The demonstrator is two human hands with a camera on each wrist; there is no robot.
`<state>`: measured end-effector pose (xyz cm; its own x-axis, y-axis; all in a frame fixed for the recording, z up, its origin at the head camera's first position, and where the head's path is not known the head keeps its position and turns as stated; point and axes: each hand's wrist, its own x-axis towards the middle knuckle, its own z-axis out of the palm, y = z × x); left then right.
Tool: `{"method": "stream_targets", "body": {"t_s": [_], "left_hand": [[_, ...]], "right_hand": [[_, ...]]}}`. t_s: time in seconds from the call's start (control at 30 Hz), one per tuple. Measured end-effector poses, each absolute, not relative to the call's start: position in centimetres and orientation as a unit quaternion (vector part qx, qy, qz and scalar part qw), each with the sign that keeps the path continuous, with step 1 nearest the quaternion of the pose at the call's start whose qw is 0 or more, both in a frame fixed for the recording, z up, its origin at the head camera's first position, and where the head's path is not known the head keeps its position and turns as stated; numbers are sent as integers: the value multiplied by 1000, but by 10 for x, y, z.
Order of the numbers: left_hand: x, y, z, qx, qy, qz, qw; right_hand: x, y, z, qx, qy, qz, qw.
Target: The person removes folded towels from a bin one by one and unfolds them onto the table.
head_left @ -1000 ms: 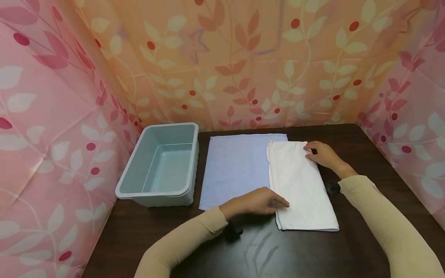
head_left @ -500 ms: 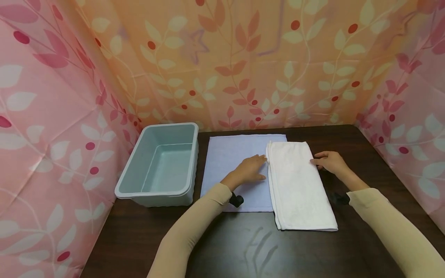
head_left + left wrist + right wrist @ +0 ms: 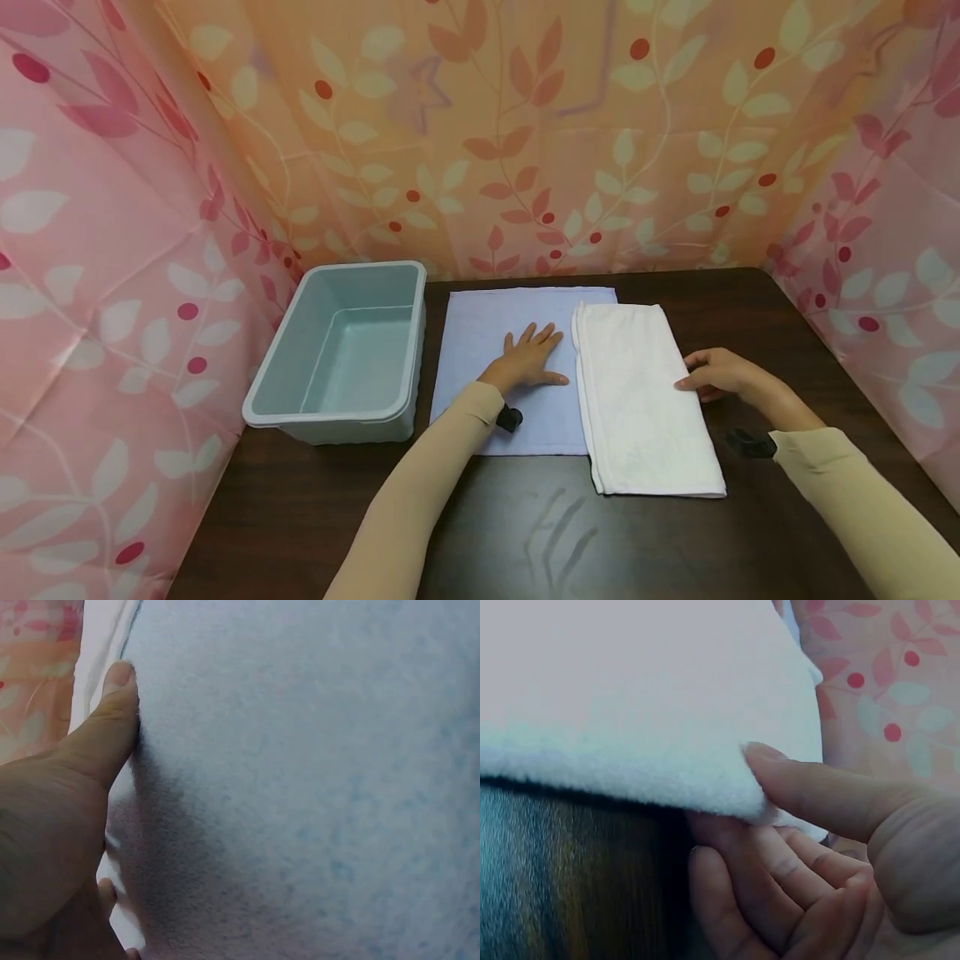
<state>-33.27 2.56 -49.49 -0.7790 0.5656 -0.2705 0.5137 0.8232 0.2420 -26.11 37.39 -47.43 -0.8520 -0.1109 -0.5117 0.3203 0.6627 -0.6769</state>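
A lavender-blue towel [image 3: 487, 321] lies flat on the table in the head view. My left hand [image 3: 522, 360] rests on it with its fingers spread and straight. In the left wrist view the thumb [image 3: 112, 712] lies over the pale cloth. A white towel [image 3: 637, 417], folded into a long rectangle, overlaps the blue one's right side. At the white towel's right edge is my right hand [image 3: 720, 372]. The right wrist view shows its thumb [image 3: 795, 776] on top of the edge and curled fingers [image 3: 757, 877] underneath, pinching the cloth.
To the left of the towels stands a light blue-green plastic basin [image 3: 408, 367]. The dark brown table [image 3: 337, 492] carries everything. Floral curtains [image 3: 525, 167] enclose it at the back and both sides.
My left hand has moved from the white towel's lower left edge up and left onto the blue towel, its fingers spreading. My right hand has slid down along the white towel's right edge.
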Motion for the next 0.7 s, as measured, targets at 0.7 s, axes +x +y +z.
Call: {"method": "stream_targets", "body": {"t_s": [0.7], "left_hand": [[-333,26,-488,274,941,85,180]], "right_hand": [[-244,381,-475,40,846,-416,331]]}}
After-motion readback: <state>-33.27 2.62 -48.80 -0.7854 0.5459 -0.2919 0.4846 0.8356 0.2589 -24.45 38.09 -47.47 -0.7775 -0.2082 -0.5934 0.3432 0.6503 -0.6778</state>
